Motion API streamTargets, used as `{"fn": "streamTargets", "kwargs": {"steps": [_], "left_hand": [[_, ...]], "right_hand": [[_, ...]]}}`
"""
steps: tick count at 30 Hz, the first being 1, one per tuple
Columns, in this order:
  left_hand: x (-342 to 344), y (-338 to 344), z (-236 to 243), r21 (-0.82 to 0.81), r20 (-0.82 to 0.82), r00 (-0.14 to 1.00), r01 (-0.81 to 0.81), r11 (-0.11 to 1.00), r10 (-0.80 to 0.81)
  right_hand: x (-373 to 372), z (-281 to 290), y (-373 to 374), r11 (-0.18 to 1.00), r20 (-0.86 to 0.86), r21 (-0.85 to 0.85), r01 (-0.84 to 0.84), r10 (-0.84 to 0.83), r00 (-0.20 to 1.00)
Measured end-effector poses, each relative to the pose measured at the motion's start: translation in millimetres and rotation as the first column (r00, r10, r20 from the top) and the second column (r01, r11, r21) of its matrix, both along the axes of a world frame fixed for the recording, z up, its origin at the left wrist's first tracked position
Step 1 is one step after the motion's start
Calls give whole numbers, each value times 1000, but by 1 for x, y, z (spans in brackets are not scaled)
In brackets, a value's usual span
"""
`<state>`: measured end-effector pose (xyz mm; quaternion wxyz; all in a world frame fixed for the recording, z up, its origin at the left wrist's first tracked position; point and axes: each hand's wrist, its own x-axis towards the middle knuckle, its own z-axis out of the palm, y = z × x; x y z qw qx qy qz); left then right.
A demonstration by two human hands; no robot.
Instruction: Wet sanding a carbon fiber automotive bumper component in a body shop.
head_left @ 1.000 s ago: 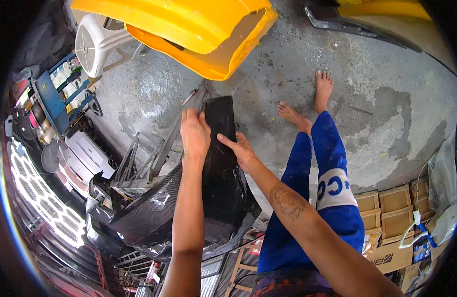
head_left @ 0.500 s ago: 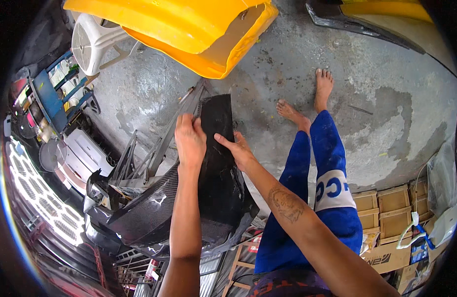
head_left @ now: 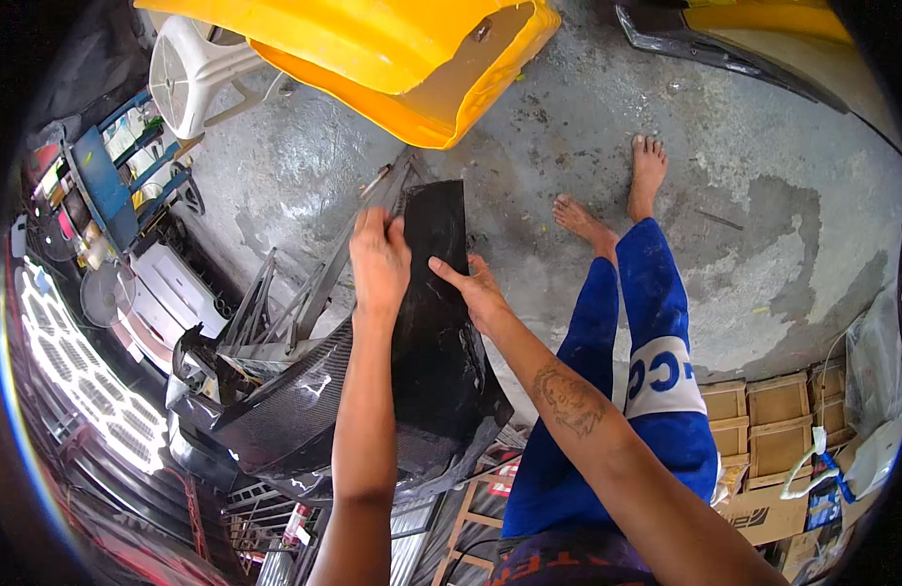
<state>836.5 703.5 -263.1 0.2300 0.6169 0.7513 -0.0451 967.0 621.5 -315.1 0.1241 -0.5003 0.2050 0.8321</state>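
Note:
A black carbon-fibre body part (head_left: 300,396), curved and woven-looking on its left side, lies in front of me. From it a flat black panel end (head_left: 434,230) reaches away from me. My left hand (head_left: 380,259) is closed at this panel's left edge, its fingers curled and the thumb facing the panel. Whatever lies within those fingers is hidden. Around the right edge my right hand (head_left: 478,290) grips the panel, its thumb on the upper face and its fingers mostly out of sight underneath.
A large yellow shell-like part (head_left: 373,59) is just beyond the panel. A white plastic stool (head_left: 187,78) and a grey metal stand (head_left: 324,288) are on the left. Cardboard boxes (head_left: 778,415) sit at lower right. My bare feet (head_left: 646,176) are on the worn grey floor (head_left: 568,107).
My left hand has shifted slightly farther away along the panel's left edge. The right hand keeps its grip. The whole view has moved a little.

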Motion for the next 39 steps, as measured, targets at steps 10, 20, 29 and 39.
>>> {"fn": "streamTargets", "kwargs": {"steps": [10, 20, 29, 39], "left_hand": [[14, 6, -10, 31, 57, 998, -21, 999, 19], [14, 4, -2, 4, 38, 999, -34, 999, 34], [8, 10, -2, 25, 42, 999, -15, 1000, 14], [-11, 18, -10, 57, 7, 1000, 27, 998, -28]], "right_hand": [[6, -21, -8, 1000, -27, -1, 5, -5, 1000], [4, -23, -8, 999, -17, 28, 43, -42, 999], [0, -16, -4, 999, 11, 28, 27, -27, 1000], [-5, -1, -1, 998, -43, 16, 65, -64, 997]]}}
